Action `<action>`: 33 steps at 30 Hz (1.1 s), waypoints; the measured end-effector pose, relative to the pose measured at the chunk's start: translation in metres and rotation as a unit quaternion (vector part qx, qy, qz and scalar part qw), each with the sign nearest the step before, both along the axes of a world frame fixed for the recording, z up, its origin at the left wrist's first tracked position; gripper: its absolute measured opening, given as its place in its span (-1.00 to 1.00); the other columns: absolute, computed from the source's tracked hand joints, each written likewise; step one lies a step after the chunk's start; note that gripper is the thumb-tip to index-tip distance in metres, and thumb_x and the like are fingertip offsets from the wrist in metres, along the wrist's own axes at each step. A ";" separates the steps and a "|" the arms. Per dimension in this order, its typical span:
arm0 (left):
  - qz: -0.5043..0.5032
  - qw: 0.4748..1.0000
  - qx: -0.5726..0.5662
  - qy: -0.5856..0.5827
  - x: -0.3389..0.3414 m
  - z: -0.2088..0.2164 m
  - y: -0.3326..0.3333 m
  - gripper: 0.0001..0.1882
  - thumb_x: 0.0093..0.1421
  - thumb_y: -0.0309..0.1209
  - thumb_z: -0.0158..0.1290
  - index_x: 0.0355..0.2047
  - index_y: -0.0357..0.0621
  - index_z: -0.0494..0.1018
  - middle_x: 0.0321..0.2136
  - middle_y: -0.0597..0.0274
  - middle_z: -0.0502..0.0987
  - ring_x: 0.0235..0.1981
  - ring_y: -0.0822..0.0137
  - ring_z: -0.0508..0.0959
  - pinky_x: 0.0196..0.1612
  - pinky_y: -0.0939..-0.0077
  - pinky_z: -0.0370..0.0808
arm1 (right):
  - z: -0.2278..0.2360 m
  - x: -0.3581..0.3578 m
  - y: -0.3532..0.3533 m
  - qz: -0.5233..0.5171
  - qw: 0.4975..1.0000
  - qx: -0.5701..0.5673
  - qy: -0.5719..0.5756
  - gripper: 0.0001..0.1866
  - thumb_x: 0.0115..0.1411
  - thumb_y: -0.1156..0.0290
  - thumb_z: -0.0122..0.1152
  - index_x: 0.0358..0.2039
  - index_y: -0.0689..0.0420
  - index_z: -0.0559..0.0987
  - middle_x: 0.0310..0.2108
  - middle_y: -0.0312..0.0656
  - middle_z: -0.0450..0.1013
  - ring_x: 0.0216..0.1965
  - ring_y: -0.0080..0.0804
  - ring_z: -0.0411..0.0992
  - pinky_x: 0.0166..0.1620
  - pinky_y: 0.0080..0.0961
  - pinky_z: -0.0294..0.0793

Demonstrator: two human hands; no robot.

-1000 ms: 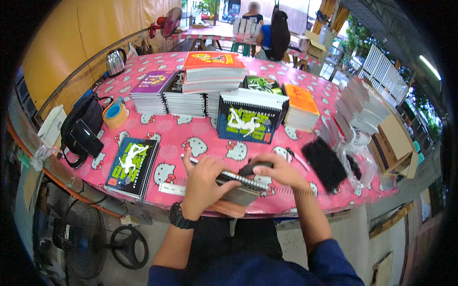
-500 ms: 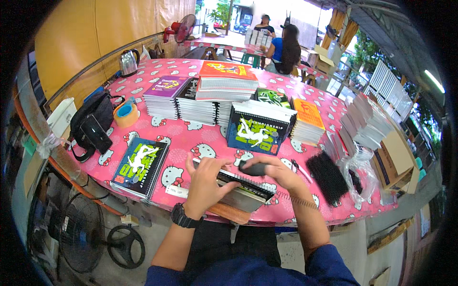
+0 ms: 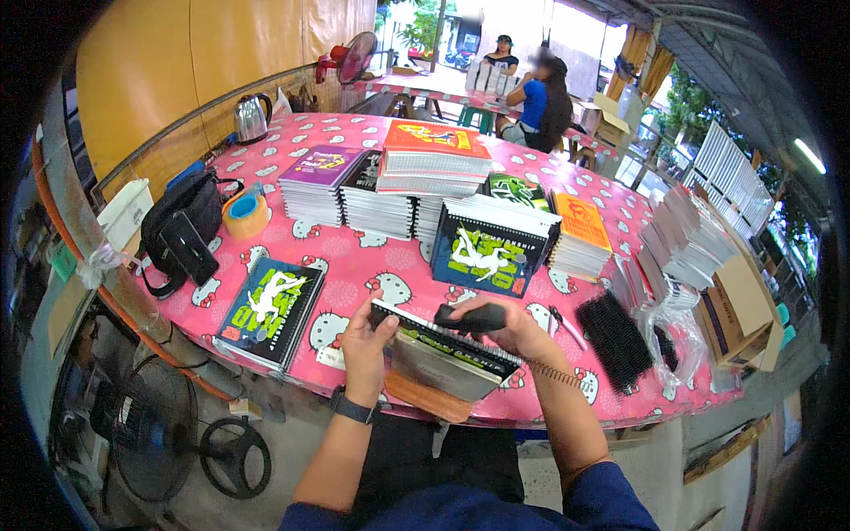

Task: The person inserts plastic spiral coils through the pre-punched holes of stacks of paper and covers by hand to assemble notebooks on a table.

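My left hand (image 3: 365, 347) grips the left end of a notebook (image 3: 456, 350), thumb on its near face and fingers behind. The notebook stands on its long side, its punched edge up, behind a plain grey panel (image 3: 443, 372) on a brown wooden base (image 3: 429, 396) at the table's near edge. My right hand (image 3: 515, 331) is closed around a smooth black hand-held tool (image 3: 471, 317), whose exact kind I cannot make out, right at the notebook's top edge. From the notebook's right end a thin spiral coil (image 3: 553, 373) sticks out over my right wrist.
A notebook pile (image 3: 270, 310) lies left; stacked notebooks (image 3: 482, 252) stand ahead. Black coils (image 3: 613, 341) and a pink pen (image 3: 569, 329) lie right, beside a plastic bag (image 3: 677, 341) and cardboard box (image 3: 739, 305). Tape rolls (image 3: 243, 217) sit by a black bag (image 3: 181, 221). Two people sit beyond.
My left hand has lowered from above the notebook's top edge to its left end. My right hand, with the black tool, stays at the top edge. The view has shifted slightly.
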State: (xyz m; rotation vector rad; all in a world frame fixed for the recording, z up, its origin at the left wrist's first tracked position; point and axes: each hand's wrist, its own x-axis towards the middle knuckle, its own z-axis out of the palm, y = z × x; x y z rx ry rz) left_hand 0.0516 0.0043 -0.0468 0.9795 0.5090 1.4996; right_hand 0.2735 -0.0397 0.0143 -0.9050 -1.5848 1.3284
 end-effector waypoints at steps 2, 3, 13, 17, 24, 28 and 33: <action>-0.011 1.000 -0.018 -0.005 0.002 0.003 0.000 -0.50 0.10 -0.54 0.07 0.08 -0.30 0.26 -0.23 0.31 0.44 -0.21 0.52 0.39 -0.11 0.63 0.32 | 0.007 -0.015 0.001 -0.061 0.978 0.052 -0.192 -0.47 0.18 0.03 -0.03 -0.08 0.26 0.44 -0.24 -0.18 0.43 -0.18 -0.46 0.34 -0.09 -0.53 0.31; -0.018 0.999 -0.032 -0.012 0.004 0.003 0.000 -0.51 0.12 -0.52 0.05 0.08 -0.30 0.26 -0.22 0.31 0.44 -0.21 0.53 0.39 -0.11 0.64 0.32 | 0.000 -0.006 0.010 -0.083 0.965 0.061 -0.240 -0.46 0.17 0.01 -0.03 -0.10 0.27 0.45 -0.27 -0.17 0.43 -0.19 -0.45 0.35 -0.11 -0.52 0.32; -0.006 0.997 -0.041 -0.059 -0.001 -0.001 0.001 -0.57 0.12 -0.54 0.04 0.04 -0.31 0.31 -0.25 0.32 0.44 -0.28 0.53 0.40 -0.13 0.64 0.32 | 0.007 -0.023 0.015 -0.012 0.997 0.027 -0.068 -0.53 0.15 0.08 0.05 -0.12 0.24 0.47 -0.25 -0.12 0.45 -0.20 -0.42 0.37 -0.07 -0.47 0.32; -0.015 0.997 -0.051 -0.052 0.000 -0.006 0.003 -0.55 0.11 -0.56 0.03 0.05 -0.31 0.30 -0.21 0.28 0.45 -0.24 0.52 0.41 -0.09 0.63 0.31 | 0.001 -0.020 0.031 -0.058 0.981 0.070 -0.174 -0.58 0.22 0.14 -0.02 -0.11 0.24 0.46 -0.22 -0.17 0.42 -0.27 -0.46 0.36 -0.16 -0.50 0.35; -0.038 0.996 -0.048 -0.070 0.003 -0.010 0.003 -0.56 0.13 -0.59 0.00 0.05 -0.34 0.29 -0.10 0.20 0.43 -0.12 0.47 0.40 -0.01 0.58 0.29 | 0.006 -0.024 0.037 -0.017 0.997 0.028 -0.074 -0.61 0.15 0.22 0.06 -0.12 0.25 0.46 -0.29 -0.24 0.44 -0.31 -0.54 0.36 -0.16 -0.53 0.35; -0.033 0.996 -0.052 -0.069 0.002 -0.011 0.006 -0.58 0.13 -0.61 -0.01 0.04 -0.33 0.31 -0.10 0.22 0.43 -0.11 0.47 0.40 0.01 0.58 0.28 | 0.012 -0.033 0.041 0.045 0.997 0.008 -0.068 -0.56 0.19 0.10 -0.01 -0.12 0.22 0.46 -0.27 -0.28 0.42 -0.23 -0.58 0.32 -0.18 -0.56 0.34; -0.003 0.999 -0.038 -0.035 0.002 -0.017 0.005 -0.62 0.13 -0.60 -0.01 0.00 -0.33 0.35 -0.15 0.27 0.43 -0.13 0.48 0.39 -0.01 0.59 0.27 | 0.009 -0.042 0.044 0.070 0.997 0.011 -0.021 -0.48 0.21 0.01 -0.04 -0.07 0.22 0.44 -0.21 -0.27 0.43 -0.26 -0.57 0.32 -0.21 -0.62 0.30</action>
